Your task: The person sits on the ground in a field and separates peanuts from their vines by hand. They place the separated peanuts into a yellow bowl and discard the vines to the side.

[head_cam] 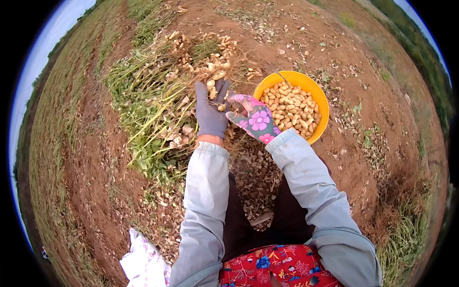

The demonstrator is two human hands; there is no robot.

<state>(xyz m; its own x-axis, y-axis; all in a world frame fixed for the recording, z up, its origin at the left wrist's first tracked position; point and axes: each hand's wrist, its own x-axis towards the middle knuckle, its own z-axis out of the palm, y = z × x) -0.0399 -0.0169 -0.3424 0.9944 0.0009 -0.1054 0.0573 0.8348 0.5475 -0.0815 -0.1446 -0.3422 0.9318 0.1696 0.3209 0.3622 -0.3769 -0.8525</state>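
Observation:
My left hand (pixel 212 111), in a grey dotted work glove, is turned up at the near edge of a heap of pulled peanut plants (pixel 154 104). Peanut pods (pixel 211 89) on thin roots lie between its fingers. Close against it on the right is my right hand (pixel 255 116), in a dark glove with pink flowers, its thumb and fingers curved toward a pod (pixel 221 107) by the left palm. Whether the right fingertips grip anything is hard to see. Just beyond the right hand stands a yellow bucket (pixel 323 104) holding many picked peanuts (pixel 292 104).
More pods (pixel 226 45) hang from roots at the heap's far side. Dry leaves (pixel 256 172) litter the reddish soil between my legs. A white sack (pixel 145 260) lies at lower left. Another bunch of plants (pixel 401 229) rests at lower right.

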